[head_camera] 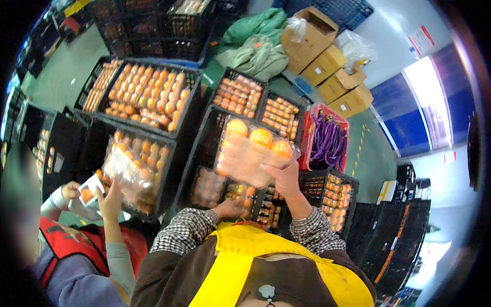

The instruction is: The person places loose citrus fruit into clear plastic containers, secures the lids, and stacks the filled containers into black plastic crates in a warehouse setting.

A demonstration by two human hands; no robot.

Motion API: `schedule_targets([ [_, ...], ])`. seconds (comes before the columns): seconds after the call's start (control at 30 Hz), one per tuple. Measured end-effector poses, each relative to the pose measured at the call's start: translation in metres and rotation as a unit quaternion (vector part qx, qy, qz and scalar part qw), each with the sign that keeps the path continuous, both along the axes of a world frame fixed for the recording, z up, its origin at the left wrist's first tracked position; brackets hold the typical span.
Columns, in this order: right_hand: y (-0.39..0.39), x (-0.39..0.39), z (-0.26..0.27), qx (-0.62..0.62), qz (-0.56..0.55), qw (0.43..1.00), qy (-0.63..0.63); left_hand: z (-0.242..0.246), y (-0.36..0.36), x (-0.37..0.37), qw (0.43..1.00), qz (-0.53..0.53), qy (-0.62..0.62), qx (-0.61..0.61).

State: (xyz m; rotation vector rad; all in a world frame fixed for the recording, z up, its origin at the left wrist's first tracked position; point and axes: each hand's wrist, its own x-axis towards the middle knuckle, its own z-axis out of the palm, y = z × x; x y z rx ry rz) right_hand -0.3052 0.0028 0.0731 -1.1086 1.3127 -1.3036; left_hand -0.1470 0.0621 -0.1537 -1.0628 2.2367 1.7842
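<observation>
My right hand point(285, 179) grips the right edge of a clear plastic pack of orange fruit point(261, 138), tilted above a black plastic crate point(190, 163). Three large round fruits show along its far side; the nearer part is a pale blur. Lower down, my left hand point(231, 209) reaches over that crate, at the near edge of a pack of orange and greenish fruit point(245, 192). Blur hides whether its fingers hold this pack or only touch it. Beside it in the crate lies another blurred clear pack point(208, 186).
At left, a co-worker's hands point(109, 197) hold a clear fruit pack point(128, 169) and a white card point(90, 190). Crates of packed orange fruit point(145, 92) surround me. A red crate point(305, 163) holds purple eggplants point(329, 140). Cardboard boxes point(324, 65) and green sacks point(257, 53) stand behind.
</observation>
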Motion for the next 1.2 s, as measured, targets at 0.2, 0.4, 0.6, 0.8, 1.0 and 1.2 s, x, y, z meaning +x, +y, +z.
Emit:
schedule_targets([
  [0.2,0.002,0.003,0.006,0.014,-0.009,0.974,-0.226,0.011,-0.010,0.011,0.998,-0.042,-0.027,0.040],
  [0.4,-0.001,-0.008,-0.022,0.066,0.035,0.919,-0.387,0.017,-0.038,0.046,0.894,0.319,0.168,0.266],
  [0.6,0.001,0.006,-0.016,0.178,0.071,0.831,-0.522,0.209,-0.057,0.075,0.683,0.336,0.544,0.354],
  [0.8,-0.005,0.019,-0.019,0.213,0.040,0.872,-0.439,0.241,-0.050,0.081,0.728,0.302,0.550,0.278],
  [1.0,0.006,0.022,-0.005,0.252,0.040,0.853,-0.455,0.247,-0.042,0.079,0.734,0.348,0.524,0.256],
  [1.2,0.014,0.015,-0.017,0.271,0.027,0.811,-0.518,0.248,-0.029,0.081,0.726,0.356,0.532,0.252],
])
